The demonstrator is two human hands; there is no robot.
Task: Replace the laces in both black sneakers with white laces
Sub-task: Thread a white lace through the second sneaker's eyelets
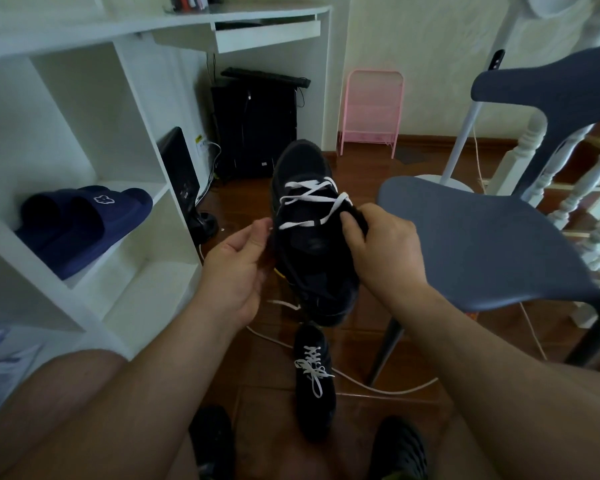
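Black mesh fills the gap between both hands: 1 sneaker (pixel 309 230) is held up in the air, toe pointing away, partly threaded with a white lace (pixel 312 199) that crosses its upper eyelets. The right hand (pixel 381 247) curls its fingers (pixel 352 223) round the sneaker's right side, thumb and fingertips pinching the edge just beside the lace. The left hand (pixel 238 268) sits at the opposite side, fingers loosely bent, fingertips close to the lace's lowest crossing; whether they pinch a lace end cannot be told. Below both wrists, on the wooden floor (pixel 378 327), stands the second sneaker (pixel 314 382), fully laced in white and tied.
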